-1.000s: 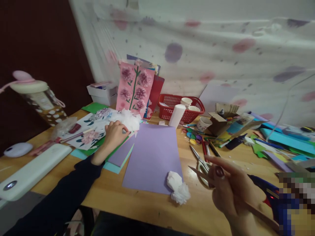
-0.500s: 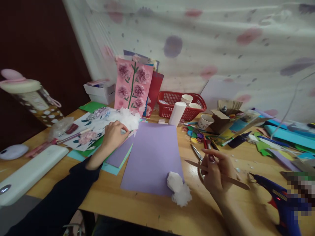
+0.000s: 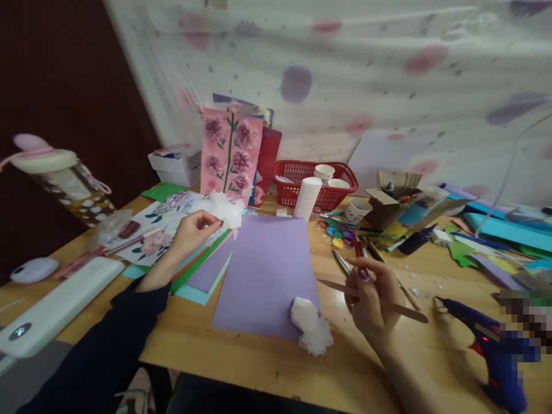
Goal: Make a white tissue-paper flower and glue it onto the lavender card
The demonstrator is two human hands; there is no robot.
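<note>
My left hand (image 3: 196,231) is closed in a pinch at the near edge of a fluffy pile of white tissue paper (image 3: 224,208); whether any tissue is between the fingertips cannot be made out. A flat, pointed wooden stick (image 3: 407,311) is gripped in my right hand (image 3: 374,302), its tip towards the purple sheet (image 3: 267,270). This sheet lies flat between the hands. Two crumpled white tissue flowers (image 3: 311,328) rest on its lower right corner, partly over the table. Scissors (image 3: 341,261) lie partly hidden behind my right hand.
To the right lies a blue glue gun (image 3: 483,333) with a red light. Behind stand a red basket (image 3: 288,192) with paper cups, a white roll (image 3: 307,198), paint pots (image 3: 337,233) and a pink flower picture (image 3: 219,146). A white power bank (image 3: 64,305) and bottle (image 3: 64,184) are left.
The view has shifted slightly. My left hand has drawn a little left and its fingertips have come together, with more coloured paper showing beside its wrist. My right hand still holds the stick.
</note>
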